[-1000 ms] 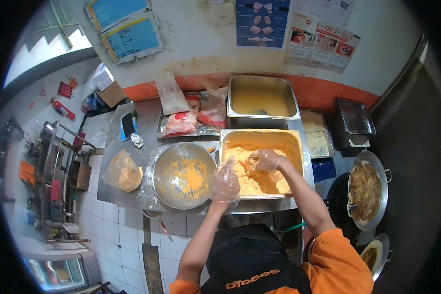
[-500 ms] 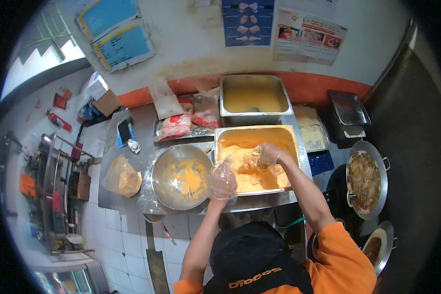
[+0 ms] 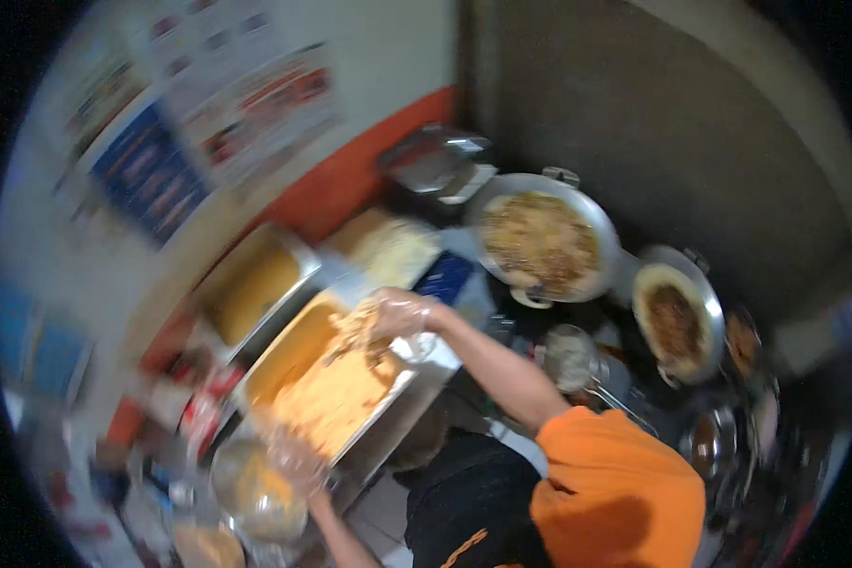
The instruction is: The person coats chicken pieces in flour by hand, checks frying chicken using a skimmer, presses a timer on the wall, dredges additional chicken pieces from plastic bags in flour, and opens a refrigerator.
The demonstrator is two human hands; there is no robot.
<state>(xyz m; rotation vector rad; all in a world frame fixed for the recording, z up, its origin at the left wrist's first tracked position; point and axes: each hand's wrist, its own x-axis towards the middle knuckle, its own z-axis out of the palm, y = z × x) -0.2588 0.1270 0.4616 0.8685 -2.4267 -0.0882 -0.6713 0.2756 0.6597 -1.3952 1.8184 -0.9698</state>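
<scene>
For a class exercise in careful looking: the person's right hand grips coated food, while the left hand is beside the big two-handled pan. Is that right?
Not quite: the head view shows the left hand beside the steel bowl. The rest stands: the right hand grips coated food.

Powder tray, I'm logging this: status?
Right hand holding coated food over powder tray. Left hand blurred, near bowl. Bowl close beside tray.

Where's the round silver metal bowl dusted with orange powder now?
In the head view, the bowl sits lower left, beside the gloved left hand, near the rectangular steel pan of powder.
</scene>
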